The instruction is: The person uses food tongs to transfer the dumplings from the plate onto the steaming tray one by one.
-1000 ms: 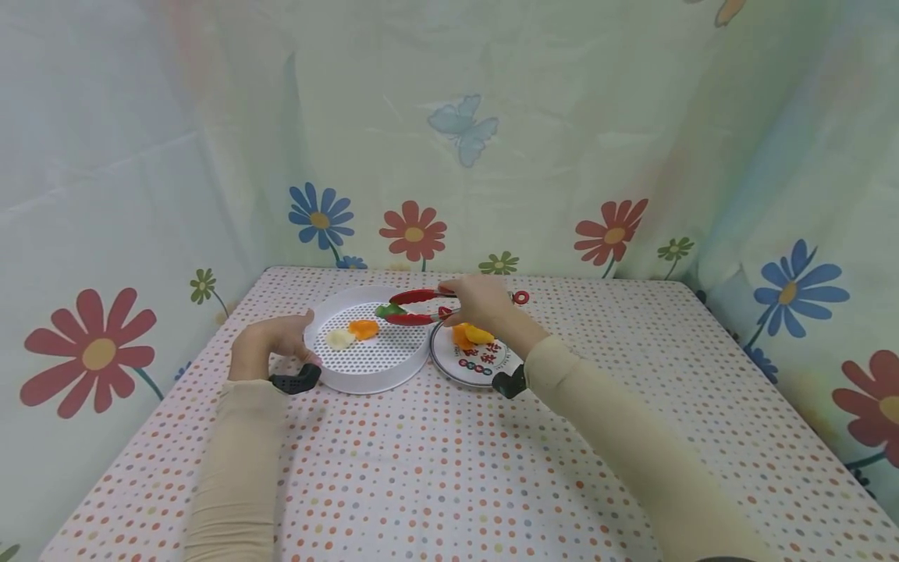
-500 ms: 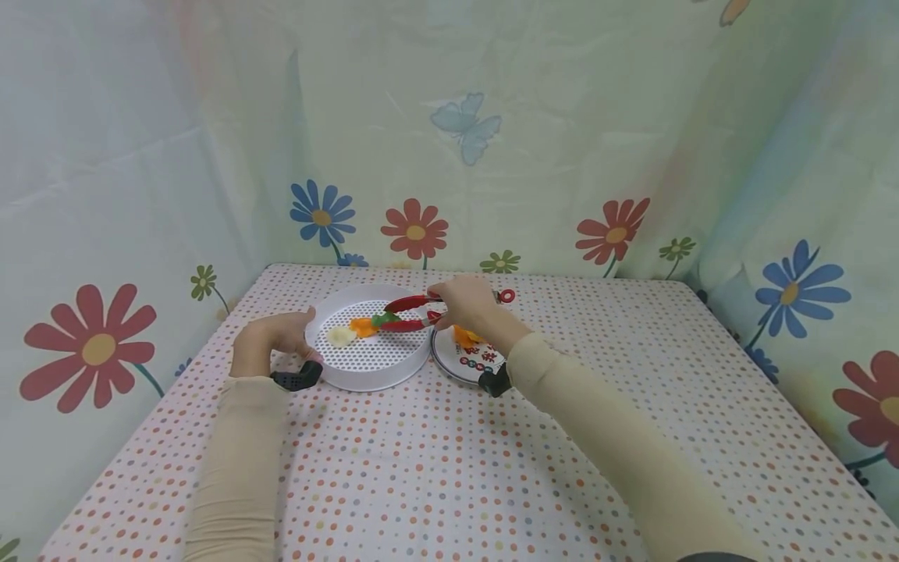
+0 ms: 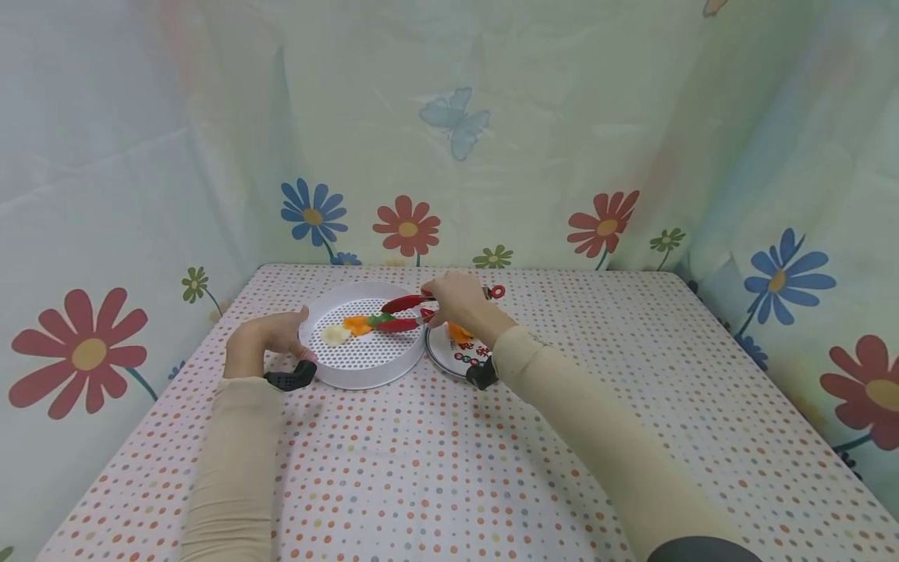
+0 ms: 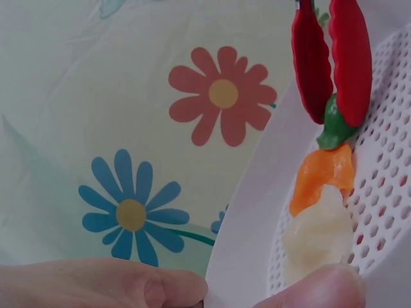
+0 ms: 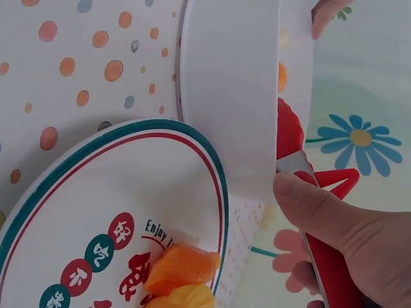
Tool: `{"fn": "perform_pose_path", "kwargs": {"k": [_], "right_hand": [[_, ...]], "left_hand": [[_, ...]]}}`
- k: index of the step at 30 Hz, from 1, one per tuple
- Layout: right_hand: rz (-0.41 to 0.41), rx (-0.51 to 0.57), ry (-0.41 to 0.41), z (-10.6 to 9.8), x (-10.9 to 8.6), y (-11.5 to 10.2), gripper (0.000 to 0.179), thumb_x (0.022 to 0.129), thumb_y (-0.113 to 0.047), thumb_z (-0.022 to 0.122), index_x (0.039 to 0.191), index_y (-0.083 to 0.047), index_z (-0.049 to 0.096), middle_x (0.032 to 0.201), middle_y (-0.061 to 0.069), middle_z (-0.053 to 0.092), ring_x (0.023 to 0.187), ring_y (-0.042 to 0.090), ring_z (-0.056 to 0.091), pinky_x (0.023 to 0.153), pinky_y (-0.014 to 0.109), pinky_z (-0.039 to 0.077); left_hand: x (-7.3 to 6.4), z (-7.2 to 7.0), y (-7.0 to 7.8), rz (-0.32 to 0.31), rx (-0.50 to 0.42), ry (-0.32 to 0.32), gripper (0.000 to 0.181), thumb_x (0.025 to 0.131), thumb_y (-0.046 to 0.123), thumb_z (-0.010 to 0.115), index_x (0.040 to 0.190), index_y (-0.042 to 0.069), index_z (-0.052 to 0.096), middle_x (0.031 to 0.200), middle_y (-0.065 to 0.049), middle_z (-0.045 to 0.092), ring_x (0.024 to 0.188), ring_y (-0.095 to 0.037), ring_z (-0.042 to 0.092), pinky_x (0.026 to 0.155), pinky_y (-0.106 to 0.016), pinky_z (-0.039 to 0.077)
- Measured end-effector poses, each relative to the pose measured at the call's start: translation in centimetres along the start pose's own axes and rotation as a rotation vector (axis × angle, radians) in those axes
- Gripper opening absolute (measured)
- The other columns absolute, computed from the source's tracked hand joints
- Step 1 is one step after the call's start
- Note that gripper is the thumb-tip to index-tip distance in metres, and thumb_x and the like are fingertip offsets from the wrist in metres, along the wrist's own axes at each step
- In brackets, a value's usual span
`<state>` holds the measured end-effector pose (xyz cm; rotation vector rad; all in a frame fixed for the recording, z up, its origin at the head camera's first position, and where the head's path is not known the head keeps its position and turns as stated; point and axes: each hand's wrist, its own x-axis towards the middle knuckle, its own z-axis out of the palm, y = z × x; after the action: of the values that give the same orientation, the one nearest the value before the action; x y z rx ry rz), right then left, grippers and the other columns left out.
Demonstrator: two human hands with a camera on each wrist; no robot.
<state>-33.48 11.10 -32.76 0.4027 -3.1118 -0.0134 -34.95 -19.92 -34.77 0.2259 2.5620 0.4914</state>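
Observation:
My left hand (image 3: pixel 270 336) grips the left rim of a round white steamer basket (image 3: pixel 368 378) with a perforated floor, thumb inside the wall. A cream dumpling-shaped piece (image 4: pixel 319 231), an orange one (image 4: pixel 324 173) and a green one (image 4: pixel 334 128) lie in a row in it, touching or nearly so. My right hand (image 3: pixel 460 300) holds red-tipped tongs (image 3: pixel 400 325) over the basket's right wall. The tongs' tips stand apart at the green piece; whether they still pinch it I cannot tell.
Right of the basket, close against it, is a white plate (image 5: pixel 164 160) with a green and red rim. It bears another orange piece (image 5: pixel 183 266) and a yellow one (image 5: pixel 186 298). A dotted cloth (image 3: pixel 421 468) covers the table; a flowered curtain (image 3: pixel 534 156) hangs behind.
My right hand and the tongs have moved left and down, bringing the green piece onto the basket floor beside the orange one. The left hand keeps its grip on the rim.

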Motion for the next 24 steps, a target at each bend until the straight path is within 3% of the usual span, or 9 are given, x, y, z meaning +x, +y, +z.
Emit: {"fn": "perform_pose_path", "kwargs": {"k": [8, 17, 20, 24], "right_hand": [[0.033, 0.014, -0.026, 0.1, 0.0, -0.2, 0.067, 0.073, -0.039, 0.081, 0.133, -0.024, 0.057, 0.124, -0.001, 0.064, 0.105, 0.02, 0.055, 0.094, 0.04, 0.048], [-0.024, 0.079, -0.05, -0.2, -0.1, -1.1, 0.078, 0.072, -0.046, 0.08, 0.14, -0.026, 0.048, 0.134, -0.001, 0.058, 0.117, 0.022, 0.053, 0.096, 0.041, 0.047], [-0.003, 0.1, -0.033, -0.6, -1.1, -0.1, 0.079, 0.072, -0.045, 0.08, 0.141, -0.027, 0.046, 0.138, -0.001, 0.055, 0.119, 0.022, 0.053, 0.095, 0.04, 0.049], [0.036, 0.141, 0.002, -1.5, -3.3, 3.1, 0.081, 0.071, -0.041, 0.082, 0.142, -0.028, 0.045, 0.141, -0.001, 0.052, 0.121, 0.024, 0.053, 0.095, 0.042, 0.049]], "left_hand": [[0.0, 0.0, -0.2, 0.007, 0.021, 0.003, 0.117, 0.072, 0.039, 0.079, 0.151, 0.001, 0.002, 0.155, -0.029, 0.008, 0.142, -0.049, 0.008, 0.113, -0.064, 0.012], [-1.9, 0.1, -2.0, 0.018, 0.046, -0.005, 0.124, 0.07, 0.046, 0.078, 0.149, -0.005, -0.002, 0.15, -0.037, 0.007, 0.137, -0.056, 0.008, 0.109, -0.069, 0.013], [-1.8, 0.1, -1.7, 0.04, 0.049, -0.01, 0.124, 0.07, 0.047, 0.078, 0.148, -0.006, -0.003, 0.15, -0.038, 0.007, 0.137, -0.057, 0.008, 0.108, -0.07, 0.013], [-0.9, 0.1, -0.2, 0.082, 0.064, -0.012, 0.122, 0.072, 0.047, 0.077, 0.149, -0.006, -0.002, 0.151, -0.036, 0.008, 0.138, -0.055, 0.009, 0.11, -0.068, 0.012]]}}
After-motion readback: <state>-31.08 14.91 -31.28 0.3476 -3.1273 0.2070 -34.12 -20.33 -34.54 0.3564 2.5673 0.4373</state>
